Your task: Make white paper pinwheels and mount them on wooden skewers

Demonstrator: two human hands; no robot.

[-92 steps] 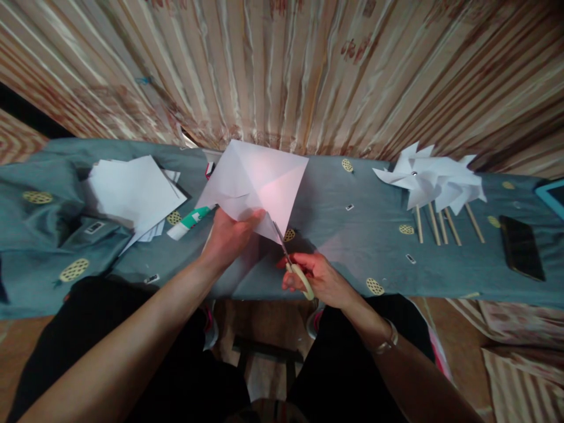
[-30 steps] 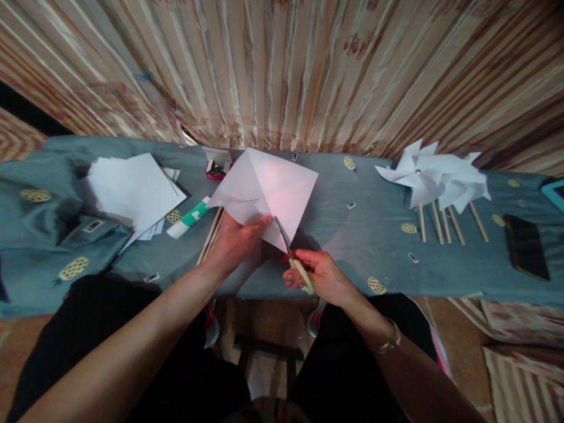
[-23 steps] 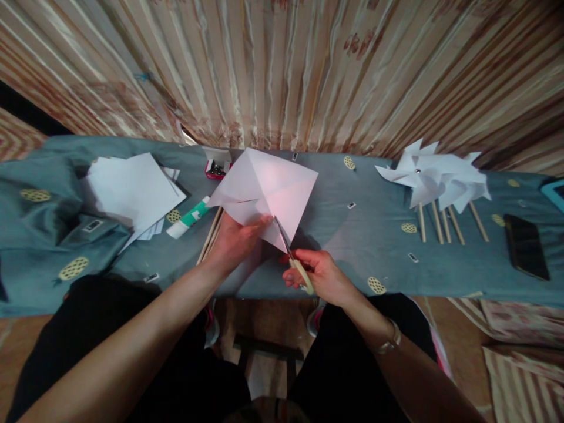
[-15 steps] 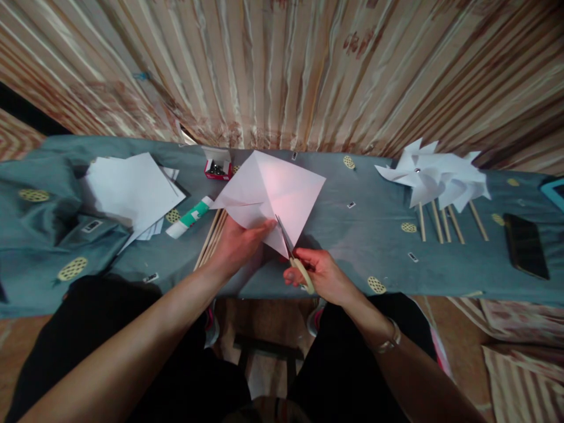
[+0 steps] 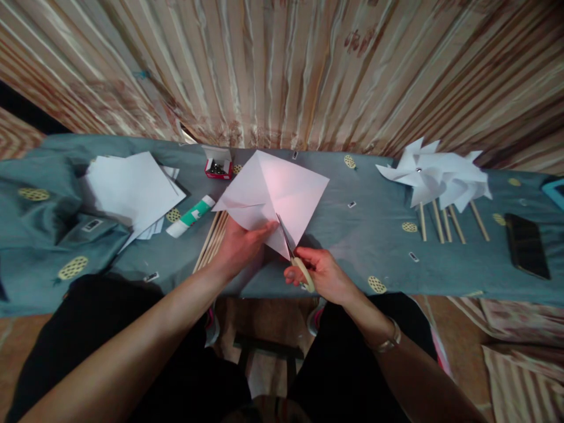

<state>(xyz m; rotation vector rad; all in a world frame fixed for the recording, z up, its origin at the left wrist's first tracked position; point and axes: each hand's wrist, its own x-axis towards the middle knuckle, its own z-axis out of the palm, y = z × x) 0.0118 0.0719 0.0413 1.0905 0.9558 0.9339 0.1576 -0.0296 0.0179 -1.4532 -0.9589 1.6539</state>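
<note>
- Pinching a creased white sheet [image 5: 293, 188] in the left hand [image 5: 242, 242], with the thumb on top, raised at its near side above the middle of the table [image 5: 343, 241].
- Gripping scissors [image 5: 304, 275] by the pale handles in the right hand [image 5: 325, 273], with the blades at the sheet's near corner; hard to tell how wide apart.
- Already slit once, inward from the left corner; apparently partway through a second cut along the near crease.
- Uncut, as far as visible, at the far and right corners, so probably about half slit; not yet bent into vanes or fixed to any stick.
- Finished, by the look of them: several paper pinwheels [image 5: 429, 182], lying on the right.
- Unused so far: wooden sticks [image 5: 210, 241] beside the left hand, a small red box [image 5: 219, 173] beyond, and a stack of paper [image 5: 132, 188] farther left, past a green-and-white tube [image 5: 191, 216].
</note>
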